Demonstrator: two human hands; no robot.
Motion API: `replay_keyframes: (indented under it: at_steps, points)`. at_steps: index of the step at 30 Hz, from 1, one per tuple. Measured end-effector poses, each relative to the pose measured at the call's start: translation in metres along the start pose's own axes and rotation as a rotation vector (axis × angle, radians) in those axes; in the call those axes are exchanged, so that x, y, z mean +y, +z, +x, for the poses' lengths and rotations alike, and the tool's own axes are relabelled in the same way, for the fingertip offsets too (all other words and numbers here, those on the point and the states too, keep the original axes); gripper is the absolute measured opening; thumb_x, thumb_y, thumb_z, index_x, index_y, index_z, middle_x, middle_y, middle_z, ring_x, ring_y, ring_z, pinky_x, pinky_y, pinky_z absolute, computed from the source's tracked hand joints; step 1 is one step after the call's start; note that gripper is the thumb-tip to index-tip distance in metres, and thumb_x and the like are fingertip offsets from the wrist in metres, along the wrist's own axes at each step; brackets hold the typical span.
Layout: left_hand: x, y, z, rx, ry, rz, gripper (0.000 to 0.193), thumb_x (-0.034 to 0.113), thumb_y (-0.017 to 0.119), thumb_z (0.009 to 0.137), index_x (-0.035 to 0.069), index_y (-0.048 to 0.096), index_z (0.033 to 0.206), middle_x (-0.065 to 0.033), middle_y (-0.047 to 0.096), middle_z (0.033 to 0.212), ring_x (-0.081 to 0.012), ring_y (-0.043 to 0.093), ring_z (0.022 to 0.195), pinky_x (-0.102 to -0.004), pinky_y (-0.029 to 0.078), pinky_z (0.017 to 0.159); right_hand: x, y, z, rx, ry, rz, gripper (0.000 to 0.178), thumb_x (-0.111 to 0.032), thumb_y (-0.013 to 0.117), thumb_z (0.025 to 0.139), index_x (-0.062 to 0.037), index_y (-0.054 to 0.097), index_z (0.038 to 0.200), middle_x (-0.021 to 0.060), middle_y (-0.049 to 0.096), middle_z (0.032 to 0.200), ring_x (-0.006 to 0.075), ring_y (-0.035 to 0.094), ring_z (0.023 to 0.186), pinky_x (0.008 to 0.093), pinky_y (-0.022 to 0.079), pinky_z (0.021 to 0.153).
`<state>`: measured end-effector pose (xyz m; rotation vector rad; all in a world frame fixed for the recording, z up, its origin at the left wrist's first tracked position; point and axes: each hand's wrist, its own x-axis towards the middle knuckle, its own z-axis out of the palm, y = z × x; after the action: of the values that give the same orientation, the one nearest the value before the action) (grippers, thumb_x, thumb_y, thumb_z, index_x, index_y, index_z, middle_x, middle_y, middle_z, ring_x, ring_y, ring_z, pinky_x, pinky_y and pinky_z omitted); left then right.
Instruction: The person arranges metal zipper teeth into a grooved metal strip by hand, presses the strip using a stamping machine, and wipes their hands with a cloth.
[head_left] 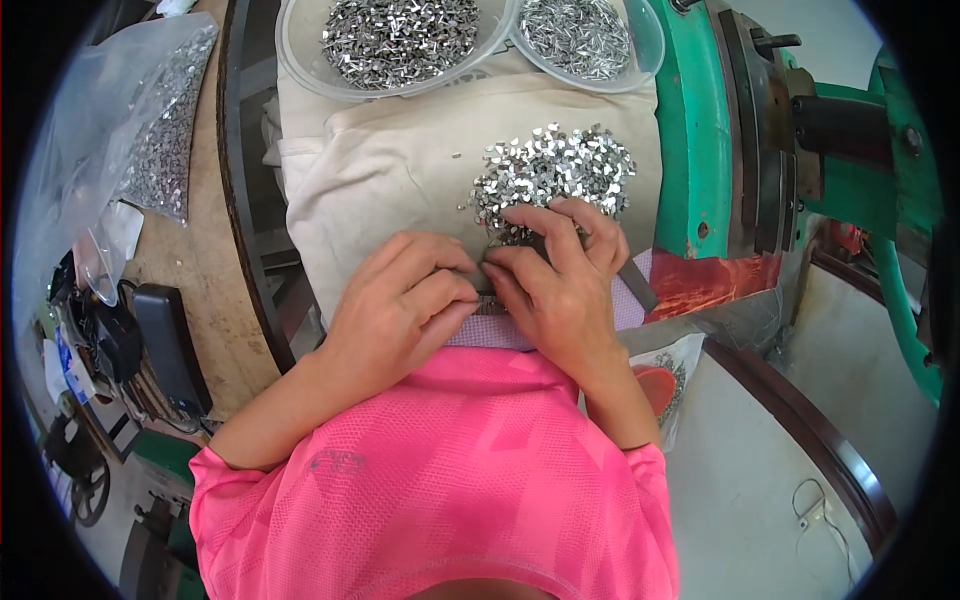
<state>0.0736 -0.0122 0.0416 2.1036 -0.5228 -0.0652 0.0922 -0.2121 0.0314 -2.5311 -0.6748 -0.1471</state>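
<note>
A heap of small shiny metal pieces (555, 170) lies on a beige cloth (370, 170). My right hand (565, 280) is at the heap's near edge, two fingers reaching onto the pieces. Its thumb and another finger are pinched together, and what they hold is too small to make out. My left hand (400, 300) is just beside it, fingers curled and pressed together with their tips turned toward the right hand. Between the fingertips shows part of a dark, ridged strip (488, 302), mostly hidden by my hands. Whether either hand grips the strip is unclear.
Two clear plastic tubs (290, 55) of small metal parts stand at the far edge. A green machine (690, 130) is close on the right. On the left, a wooden tabletop (190, 270) carries a plastic bag (165, 130) of metal pieces and a black box (172, 350).
</note>
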Motion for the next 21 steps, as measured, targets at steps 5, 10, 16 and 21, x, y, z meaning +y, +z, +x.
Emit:
replay_keyframes:
  at_steps: [5, 10, 16, 21]
  points:
    - [-0.004, 0.012, -0.004, -0.04, -0.004, 0.009, 0.018, 0.004, 0.077, 0.072, 0.004, 0.064, 0.085, -0.0086, 0.063, 0.106, -0.0296, 0.061, 0.104, -0.04, 0.049, 0.086, 0.008, -0.01, -0.005, 0.035, 0.011, 0.06, 0.015, -0.014, 0.079, 0.071, -0.0136, 0.071, 0.084, -0.0004, 0.064, 0.12, 0.0291, 0.048, 0.118, 0.0456, 0.031, 0.099]
    - [-0.006, 0.013, -0.009, -0.065, -0.037, -0.005, 0.021, 0.004, 0.08, 0.071, 0.005, 0.065, 0.085, -0.0089, 0.065, 0.109, -0.0315, 0.061, 0.111, -0.0435, 0.047, 0.094, 0.012, -0.025, -0.025, 0.035, 0.031, 0.119, 0.018, -0.012, 0.082, 0.068, -0.0141, 0.074, 0.084, 0.002, 0.066, 0.115, 0.0315, 0.047, 0.117, 0.0427, 0.035, 0.099]
    - [-0.005, 0.013, -0.009, -0.091, 0.006, 0.033, 0.029, 0.013, 0.08, 0.072, 0.006, 0.062, 0.094, -0.0079, 0.062, 0.112, -0.0286, 0.058, 0.113, -0.0405, 0.045, 0.09, 0.017, -0.023, -0.038, 0.039, 0.061, 0.126, 0.018, -0.016, 0.083, 0.071, -0.0155, 0.077, 0.088, 0.0012, 0.066, 0.115, 0.0302, 0.048, 0.116, 0.0425, 0.034, 0.099]
    - [-0.006, 0.015, -0.008, -0.095, 0.046, 0.118, 0.039, 0.016, 0.081, 0.071, 0.006, 0.06, 0.102, -0.009, 0.06, 0.116, -0.0297, 0.057, 0.113, -0.0407, 0.044, 0.09, 0.018, -0.017, -0.026, 0.088, 0.124, -0.016, 0.017, -0.017, 0.083, 0.072, -0.0154, 0.076, 0.086, 0.0017, 0.066, 0.112, 0.0296, 0.048, 0.116, 0.0434, 0.033, 0.097]
